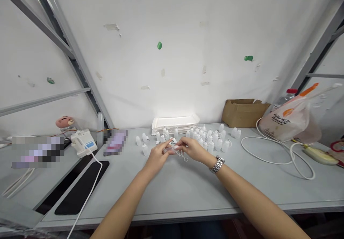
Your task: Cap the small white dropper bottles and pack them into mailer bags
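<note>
"JENNY" (above it, roughly "AUNTER") on the white plastic bag (288,122)

Tray stack (174,122) at my twelve o'clock, cardboard box (243,113) at one, plastic bag (288,121) at two, black mat (82,189) at eight.

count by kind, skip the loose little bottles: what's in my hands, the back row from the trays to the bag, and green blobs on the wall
small bottle between left hand and right hand: 1
stack of white trays: 1
cardboard box: 1
red-capped bottle: 1
plastic bag: 1
green wall blobs: 3
total: 8
</note>
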The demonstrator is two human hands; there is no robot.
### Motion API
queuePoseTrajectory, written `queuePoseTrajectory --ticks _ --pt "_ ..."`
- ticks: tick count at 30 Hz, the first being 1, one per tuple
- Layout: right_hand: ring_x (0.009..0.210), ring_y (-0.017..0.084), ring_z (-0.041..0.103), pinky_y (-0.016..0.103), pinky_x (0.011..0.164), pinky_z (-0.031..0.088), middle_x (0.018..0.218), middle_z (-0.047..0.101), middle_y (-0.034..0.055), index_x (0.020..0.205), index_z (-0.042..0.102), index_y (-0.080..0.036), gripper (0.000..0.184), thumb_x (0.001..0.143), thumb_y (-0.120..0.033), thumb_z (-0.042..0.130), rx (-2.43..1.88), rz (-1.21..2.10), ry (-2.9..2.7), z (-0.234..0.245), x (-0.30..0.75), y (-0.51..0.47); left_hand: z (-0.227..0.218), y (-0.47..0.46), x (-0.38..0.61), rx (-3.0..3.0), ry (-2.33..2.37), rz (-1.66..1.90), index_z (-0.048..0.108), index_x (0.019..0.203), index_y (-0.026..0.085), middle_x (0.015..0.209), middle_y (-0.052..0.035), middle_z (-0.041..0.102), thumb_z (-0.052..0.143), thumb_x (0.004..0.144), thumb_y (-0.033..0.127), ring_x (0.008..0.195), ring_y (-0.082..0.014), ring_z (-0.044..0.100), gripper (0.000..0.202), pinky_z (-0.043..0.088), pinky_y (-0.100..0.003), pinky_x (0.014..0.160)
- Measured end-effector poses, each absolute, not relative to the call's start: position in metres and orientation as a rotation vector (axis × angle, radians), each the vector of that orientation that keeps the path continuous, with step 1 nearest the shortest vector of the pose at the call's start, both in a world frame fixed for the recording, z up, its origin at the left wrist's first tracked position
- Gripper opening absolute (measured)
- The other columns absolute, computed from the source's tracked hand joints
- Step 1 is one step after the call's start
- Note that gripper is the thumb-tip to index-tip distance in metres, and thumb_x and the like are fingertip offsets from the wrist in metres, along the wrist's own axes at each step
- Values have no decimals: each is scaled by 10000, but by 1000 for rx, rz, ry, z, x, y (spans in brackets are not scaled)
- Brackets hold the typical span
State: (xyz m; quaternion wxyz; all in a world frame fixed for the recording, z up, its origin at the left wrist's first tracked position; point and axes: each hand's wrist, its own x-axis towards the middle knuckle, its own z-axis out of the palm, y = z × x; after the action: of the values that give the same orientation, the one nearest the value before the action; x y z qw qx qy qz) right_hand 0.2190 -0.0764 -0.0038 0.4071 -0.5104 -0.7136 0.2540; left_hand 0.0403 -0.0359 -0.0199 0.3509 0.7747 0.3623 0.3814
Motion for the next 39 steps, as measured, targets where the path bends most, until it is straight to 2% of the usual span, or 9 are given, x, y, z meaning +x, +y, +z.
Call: queuePoseTrajectory --ticks 6,12,14,20,22,26,28,35,39 --pt "513 124 506 249 529 367 506 518 -19 563 457 -196 376 892 -364 390 -1419 524 -1707 -7 211 -73 -21 -39 47 2091 939 1118 603 1126 285 940 -33 663 608 722 218 848 -172 588 410 449 -271 701" --pt "639 138 563 257 601 416 699 610 5 856 578 -190 184 843 -359 508 -1283 582 -1746 -2 215 -76 -19 -39 48 2021 1047 1069 580 1158 272 922 -16 672 609 730 234 584 -112 526 431 445 -268 642" --pt "667 139 568 256 621 420 732 614 13 857 579 -186 158 831 -334 531 -1260 596 -1772 0 216 -77 -19 -38 47 2019 1062 1054 579 1158 267 930 -17 668 617 727 250 549 -100 500 433 449 -270 638" --pt "565 127 475 262 574 351 576 521 -2 603 497 -180 365 906 -351 386 -1483 419 -1850 -6 214 -74 -23 -40 47 2140 964 1039 582 1149 277 948 -31 660 602 736 232 824 -165 585 416 461 -288 724" --pt "565 130 476 264 568 355 587 530 -1 651 528 -179 339 902 -362 393 -1480 436 -1836 -7 215 -73 -24 -39 48 2139 965 1038 568 1166 275 957 -33 659 597 740 232 848 -171 585 430 461 -289 719" --pt "694 147 550 273 628 417 795 616 30 891 594 -192 183 841 -349 515 -1296 584 -1803 -5 219 -74 -23 -38 48 2072 1044 1048 532 1204 274 942 -14 665 591 745 240 657 -126 558 464 457 -280 664" --pt "741 155 559 284 663 427 825 616 38 887 598 -193 160 831 -326 530 -1242 585 -1793 -4 220 -74 -21 -38 48 2026 1060 1048 533 1203 267 922 -9 668 603 736 253 609 -114 541 473 455 -271 636" --pt "712 156 522 289 648 399 772 577 37 817 528 -178 105 846 -269 483 -1296 568 -1703 -12 212 -72 -23 -40 49 2062 1059 1119 561 1156 270 956 -23 665 618 727 222 860 -177 588 435 465 -280 686" --pt "677 153 485 287 628 375 724 532 15 777 466 -191 131 868 -273 419 -1350 541 -1691 -21 207 -70 -31 -38 48 2190 996 1182 551 1158 267 958 -35 652 586 757 193 893 -185 593 409 464 -315 744"
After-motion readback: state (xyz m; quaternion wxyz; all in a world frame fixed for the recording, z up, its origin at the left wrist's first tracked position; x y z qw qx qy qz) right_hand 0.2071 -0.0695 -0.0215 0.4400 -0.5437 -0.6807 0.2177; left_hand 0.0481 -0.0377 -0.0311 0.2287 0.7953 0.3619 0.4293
